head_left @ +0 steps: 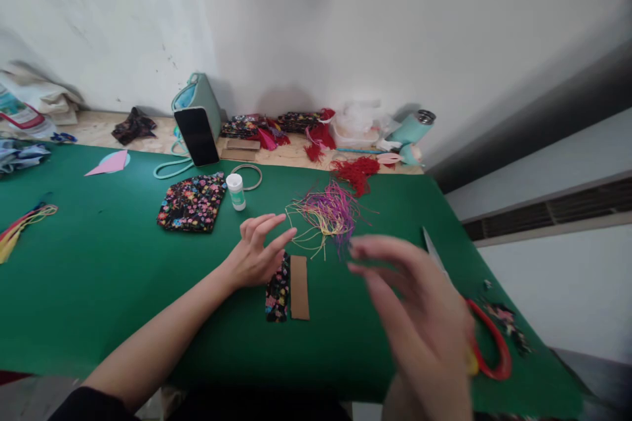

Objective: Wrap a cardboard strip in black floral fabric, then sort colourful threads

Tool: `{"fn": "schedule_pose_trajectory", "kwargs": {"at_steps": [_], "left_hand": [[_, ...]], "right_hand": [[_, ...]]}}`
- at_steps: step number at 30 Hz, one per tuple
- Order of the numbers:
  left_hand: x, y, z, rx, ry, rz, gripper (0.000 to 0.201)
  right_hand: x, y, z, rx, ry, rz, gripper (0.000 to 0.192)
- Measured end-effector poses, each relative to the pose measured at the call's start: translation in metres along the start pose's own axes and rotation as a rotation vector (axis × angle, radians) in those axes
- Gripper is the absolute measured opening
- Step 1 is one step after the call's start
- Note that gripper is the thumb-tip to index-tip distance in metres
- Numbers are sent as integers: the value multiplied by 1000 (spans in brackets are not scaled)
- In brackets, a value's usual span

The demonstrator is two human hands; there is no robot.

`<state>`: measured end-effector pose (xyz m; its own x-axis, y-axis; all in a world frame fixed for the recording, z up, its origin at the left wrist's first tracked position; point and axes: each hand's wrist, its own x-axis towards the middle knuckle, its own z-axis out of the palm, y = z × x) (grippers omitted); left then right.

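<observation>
My left hand [261, 250] is held over the green table with its fingers stretched out and apart. Below it, partly covered, lies a strip of black floral fabric [276, 296], with a brown cardboard strip [299, 286] beside it. Just past the left fingertips spreads a tangle of purple and yellow cords [328, 210]; one yellow cord passes close to the fingers, and I cannot make out whether it touches them. My right hand [419, 309] is raised nearer the camera and blurred, thumb and fingers apart with nothing visible between them. Partly behind it are red-handled scissors [494, 348].
A white glue stick [237, 194], a black floral fabric piece [192, 202] and a propped phone [196, 137] stand or lie farther back. Red cords [355, 173] and a mint bottle [417, 126] are near the wall. Fabric scraps [511, 325] lie at the right edge.
</observation>
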<state>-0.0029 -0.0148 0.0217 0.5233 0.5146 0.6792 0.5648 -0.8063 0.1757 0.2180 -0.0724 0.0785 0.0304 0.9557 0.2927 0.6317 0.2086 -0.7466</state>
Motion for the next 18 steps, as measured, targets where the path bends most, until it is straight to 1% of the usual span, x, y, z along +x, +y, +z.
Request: {"fn": "schedule_pose_trajectory", "kwargs": {"at_steps": [1, 2, 3, 4, 5, 7, 8, 9, 10, 11, 13, 14, 15, 16, 18], "left_hand": [[0, 0, 0, 3, -8, -2, 70], [-1, -1, 1, 6, -18, -5, 70], [-1, -1, 1, 10, -28, -7, 69], [-1, -1, 2, 15, -37, -7, 68], [-1, -1, 2, 20, -46, -8, 68], [-1, -2, 3, 29, -57, -8, 68], [-1, -2, 3, 34, -60, -7, 68], [0, -2, 3, 39, -65, -7, 68], [0, -3, 3, 44, -69, -11, 68], [0, -3, 3, 47, -74, -15, 68], [0, -3, 4, 49, -90, -19, 68], [0, -3, 4, 48, -98, -18, 68], [0, -3, 4, 47, -103, -13, 67], [0, -3, 4, 46, -106, -7, 67], [0, -4, 5, 45, -108, 2, 66]], "right_hand": [[15, -1, 4, -86, -58, 121, 47], [30, 0, 10, -211, -128, 287, 58], [46, 1, 20, -321, -208, 421, 69], [59, 4, 32, -410, -253, 511, 78], [71, 9, 46, -492, -257, 569, 85], [83, 22, 71, -610, -288, 597, 91], [85, 29, 80, -656, -319, 571, 90], [85, 36, 85, -687, -356, 508, 86], [84, 44, 86, -698, -405, 406, 77], [83, 51, 83, -683, -473, 270, 67], [83, 64, 68, -615, -613, -27, 52], [85, 69, 57, -560, -684, -151, 48], [88, 75, 46, -498, -763, -230, 45], [91, 79, 35, -433, -836, -261, 42], [98, 85, 17, -312, -931, -239, 37]]}}
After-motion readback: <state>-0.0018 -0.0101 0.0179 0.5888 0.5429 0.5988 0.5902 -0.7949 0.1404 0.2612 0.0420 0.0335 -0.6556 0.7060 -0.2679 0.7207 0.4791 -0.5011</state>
